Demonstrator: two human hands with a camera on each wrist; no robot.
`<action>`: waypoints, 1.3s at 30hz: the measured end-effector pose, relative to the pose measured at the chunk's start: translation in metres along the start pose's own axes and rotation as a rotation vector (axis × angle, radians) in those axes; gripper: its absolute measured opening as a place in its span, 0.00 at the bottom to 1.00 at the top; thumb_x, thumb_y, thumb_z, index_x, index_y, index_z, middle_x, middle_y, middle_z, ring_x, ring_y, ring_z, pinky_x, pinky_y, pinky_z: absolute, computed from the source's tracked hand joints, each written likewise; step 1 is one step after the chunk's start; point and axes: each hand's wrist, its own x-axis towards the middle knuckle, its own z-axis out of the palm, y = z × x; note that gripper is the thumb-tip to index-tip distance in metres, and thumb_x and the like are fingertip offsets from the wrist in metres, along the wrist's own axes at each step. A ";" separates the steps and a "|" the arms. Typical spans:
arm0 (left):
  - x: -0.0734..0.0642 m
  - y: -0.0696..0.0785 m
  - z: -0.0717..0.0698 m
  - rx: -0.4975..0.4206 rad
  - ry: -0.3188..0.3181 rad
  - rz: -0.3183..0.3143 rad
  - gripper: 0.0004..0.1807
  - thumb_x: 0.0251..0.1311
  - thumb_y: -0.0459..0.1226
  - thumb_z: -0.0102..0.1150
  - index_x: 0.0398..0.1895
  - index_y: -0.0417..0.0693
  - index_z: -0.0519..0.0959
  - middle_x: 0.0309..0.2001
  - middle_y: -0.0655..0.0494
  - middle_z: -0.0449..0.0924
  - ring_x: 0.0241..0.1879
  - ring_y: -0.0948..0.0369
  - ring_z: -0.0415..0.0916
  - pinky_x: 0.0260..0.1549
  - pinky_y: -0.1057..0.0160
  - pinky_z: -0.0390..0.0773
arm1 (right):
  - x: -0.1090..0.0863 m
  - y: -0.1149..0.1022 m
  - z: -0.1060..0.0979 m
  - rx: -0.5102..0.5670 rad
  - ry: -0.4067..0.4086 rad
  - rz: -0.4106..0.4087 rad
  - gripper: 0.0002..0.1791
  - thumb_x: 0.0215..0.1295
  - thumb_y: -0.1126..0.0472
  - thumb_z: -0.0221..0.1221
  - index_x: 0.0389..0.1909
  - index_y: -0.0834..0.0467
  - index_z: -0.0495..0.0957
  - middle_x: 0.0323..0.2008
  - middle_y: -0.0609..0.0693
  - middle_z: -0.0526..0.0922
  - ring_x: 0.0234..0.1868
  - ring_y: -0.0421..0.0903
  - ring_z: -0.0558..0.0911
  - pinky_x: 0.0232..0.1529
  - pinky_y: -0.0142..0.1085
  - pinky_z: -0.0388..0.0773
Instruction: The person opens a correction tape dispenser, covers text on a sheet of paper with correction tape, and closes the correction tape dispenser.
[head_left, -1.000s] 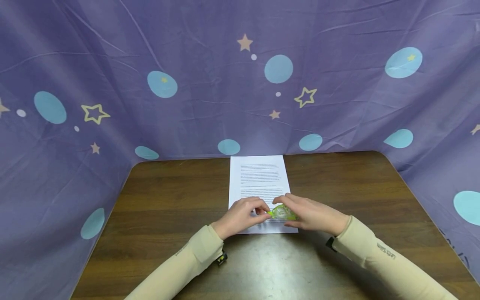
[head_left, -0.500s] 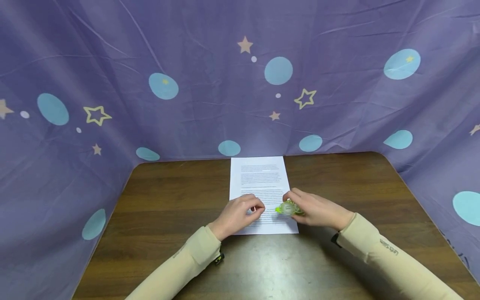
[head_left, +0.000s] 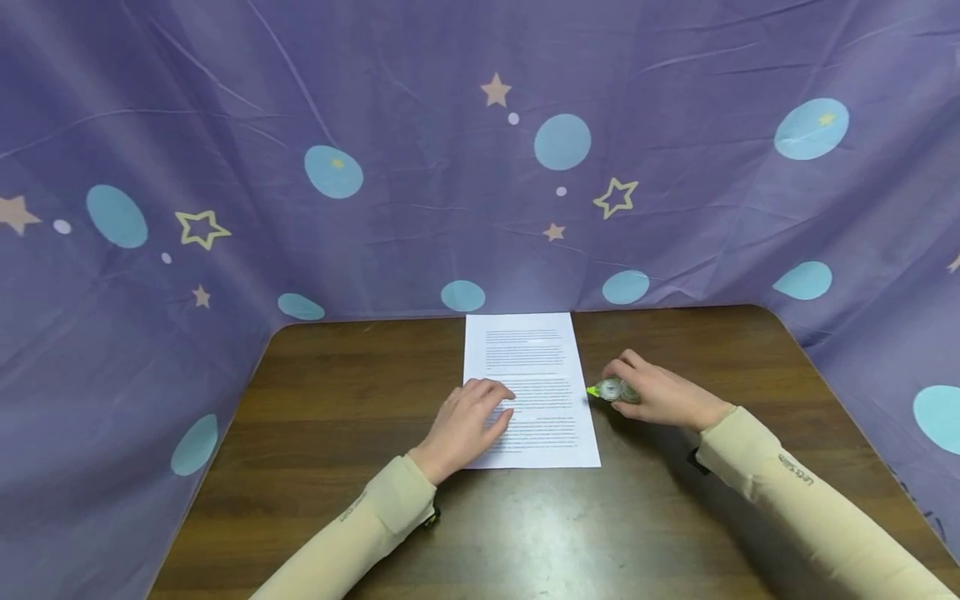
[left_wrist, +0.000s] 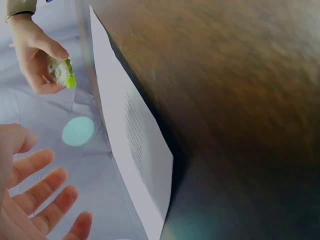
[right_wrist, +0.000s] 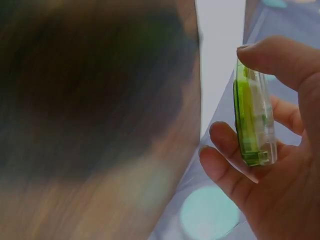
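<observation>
My right hand [head_left: 663, 393] holds a green-and-clear correction tape [head_left: 613, 390] between thumb and fingers, just beyond the right edge of a printed sheet of paper [head_left: 525, 392]. Its bright yellow-green tip points left toward the sheet. From the right wrist view, the correction tape [right_wrist: 255, 117] appears edge-on, the thumb at its upper end. My left hand [head_left: 467, 423] is over the lower left part of the sheet, hiding some of the print. Nothing is between its fingers, which look spread and slightly bent in the left wrist view.
A brown wooden table [head_left: 360, 400] carries the sheet, which reaches almost to the table's back edge. Behind and at both sides hangs a purple curtain [head_left: 420, 167] with stars and blue spots.
Both hands were close together at the correction tape; they have parted. My right hand has carried the correction tape right and away from me, while my left drew slightly left, its fingers opening.
</observation>
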 end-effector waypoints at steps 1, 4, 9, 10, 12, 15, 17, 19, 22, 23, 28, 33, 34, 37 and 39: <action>0.000 -0.001 -0.001 0.000 -0.003 -0.012 0.11 0.73 0.42 0.61 0.52 0.51 0.85 0.52 0.57 0.84 0.54 0.56 0.79 0.53 0.50 0.79 | -0.001 0.006 -0.002 0.001 -0.001 0.016 0.18 0.64 0.64 0.70 0.53 0.56 0.77 0.45 0.49 0.72 0.34 0.38 0.76 0.35 0.35 0.78; -0.002 -0.003 -0.002 0.000 0.003 -0.047 0.11 0.73 0.42 0.61 0.52 0.50 0.85 0.51 0.56 0.85 0.54 0.54 0.79 0.51 0.50 0.78 | -0.001 0.025 -0.007 -0.014 0.000 0.057 0.18 0.64 0.64 0.70 0.52 0.58 0.78 0.45 0.51 0.72 0.35 0.41 0.77 0.36 0.38 0.78; -0.004 -0.007 -0.003 -0.010 0.034 -0.092 0.10 0.72 0.41 0.62 0.51 0.49 0.85 0.50 0.54 0.85 0.50 0.53 0.80 0.45 0.51 0.78 | 0.002 0.057 -0.014 -0.059 0.001 0.125 0.16 0.63 0.63 0.70 0.49 0.61 0.80 0.41 0.54 0.74 0.35 0.46 0.76 0.39 0.44 0.78; -0.005 -0.008 -0.003 -0.010 0.039 -0.097 0.10 0.72 0.41 0.62 0.51 0.49 0.85 0.50 0.54 0.85 0.49 0.53 0.80 0.45 0.51 0.78 | 0.003 0.062 -0.015 -0.070 -0.004 0.141 0.16 0.63 0.62 0.70 0.49 0.62 0.80 0.41 0.55 0.74 0.35 0.47 0.77 0.39 0.46 0.78; -0.006 -0.010 -0.002 -0.004 0.050 -0.102 0.11 0.71 0.41 0.62 0.50 0.49 0.85 0.49 0.54 0.85 0.48 0.53 0.80 0.44 0.52 0.77 | 0.004 0.072 -0.017 -0.079 -0.016 0.174 0.16 0.64 0.61 0.70 0.49 0.63 0.80 0.41 0.56 0.75 0.36 0.48 0.77 0.40 0.48 0.78; -0.008 -0.012 -0.002 0.003 0.056 -0.105 0.10 0.71 0.41 0.62 0.50 0.49 0.86 0.48 0.53 0.85 0.48 0.54 0.80 0.43 0.52 0.77 | 0.006 0.083 -0.022 -0.079 -0.034 0.214 0.17 0.65 0.60 0.68 0.50 0.64 0.79 0.41 0.58 0.75 0.38 0.51 0.77 0.41 0.50 0.78; -0.009 -0.012 -0.002 0.007 0.054 -0.107 0.10 0.71 0.41 0.62 0.50 0.49 0.86 0.48 0.53 0.85 0.48 0.54 0.80 0.43 0.52 0.77 | 0.007 0.088 -0.026 -0.074 -0.043 0.234 0.18 0.66 0.60 0.68 0.51 0.66 0.78 0.41 0.60 0.75 0.39 0.53 0.77 0.41 0.52 0.77; -0.009 -0.013 -0.002 0.004 0.047 -0.111 0.11 0.72 0.41 0.61 0.51 0.48 0.86 0.48 0.53 0.86 0.48 0.54 0.80 0.43 0.52 0.77 | 0.007 0.093 -0.029 -0.078 -0.054 0.257 0.20 0.66 0.60 0.67 0.53 0.67 0.78 0.42 0.61 0.76 0.40 0.55 0.78 0.42 0.54 0.77; -0.010 -0.013 -0.003 0.001 0.042 -0.116 0.11 0.72 0.41 0.61 0.50 0.48 0.86 0.48 0.53 0.86 0.47 0.54 0.80 0.43 0.52 0.77 | 0.009 0.100 -0.032 -0.091 -0.076 0.293 0.22 0.67 0.59 0.66 0.55 0.68 0.77 0.44 0.63 0.76 0.41 0.56 0.78 0.43 0.55 0.77; -0.011 -0.013 -0.003 -0.001 0.043 -0.118 0.11 0.72 0.41 0.62 0.50 0.48 0.86 0.48 0.54 0.86 0.47 0.54 0.80 0.43 0.51 0.77 | 0.010 0.102 -0.033 -0.098 -0.084 0.303 0.22 0.68 0.58 0.66 0.56 0.68 0.77 0.45 0.64 0.76 0.42 0.57 0.78 0.44 0.56 0.77; -0.014 -0.013 -0.003 0.005 0.046 -0.130 0.10 0.70 0.41 0.64 0.49 0.49 0.86 0.46 0.54 0.86 0.47 0.53 0.80 0.43 0.51 0.78 | 0.012 0.110 -0.034 -0.120 -0.108 0.321 0.22 0.68 0.57 0.65 0.55 0.68 0.76 0.45 0.64 0.76 0.43 0.58 0.79 0.45 0.57 0.77; -0.015 -0.013 -0.004 0.006 0.032 -0.145 0.10 0.71 0.41 0.63 0.49 0.49 0.86 0.47 0.53 0.86 0.47 0.53 0.80 0.43 0.51 0.77 | 0.014 0.112 -0.032 -0.124 -0.102 0.312 0.22 0.67 0.56 0.66 0.53 0.68 0.76 0.43 0.64 0.76 0.42 0.58 0.79 0.44 0.58 0.77; -0.015 -0.014 -0.004 0.008 0.030 -0.146 0.10 0.71 0.41 0.63 0.49 0.49 0.86 0.47 0.53 0.86 0.47 0.53 0.80 0.44 0.51 0.77 | 0.014 0.113 -0.031 -0.126 -0.102 0.310 0.22 0.67 0.56 0.66 0.53 0.68 0.76 0.43 0.64 0.76 0.42 0.58 0.79 0.44 0.58 0.77; -0.015 -0.014 -0.005 0.009 0.020 -0.153 0.10 0.71 0.41 0.62 0.49 0.48 0.86 0.47 0.53 0.86 0.47 0.53 0.80 0.44 0.51 0.77 | 0.015 0.113 -0.030 -0.121 -0.102 0.308 0.21 0.66 0.57 0.66 0.52 0.68 0.76 0.42 0.63 0.76 0.41 0.58 0.79 0.44 0.58 0.77; -0.015 -0.015 -0.005 0.007 0.011 -0.159 0.11 0.72 0.41 0.62 0.50 0.48 0.86 0.47 0.53 0.86 0.47 0.53 0.80 0.45 0.51 0.77 | 0.016 0.113 -0.030 -0.117 -0.107 0.306 0.21 0.66 0.58 0.66 0.52 0.68 0.76 0.42 0.63 0.76 0.42 0.59 0.79 0.44 0.58 0.77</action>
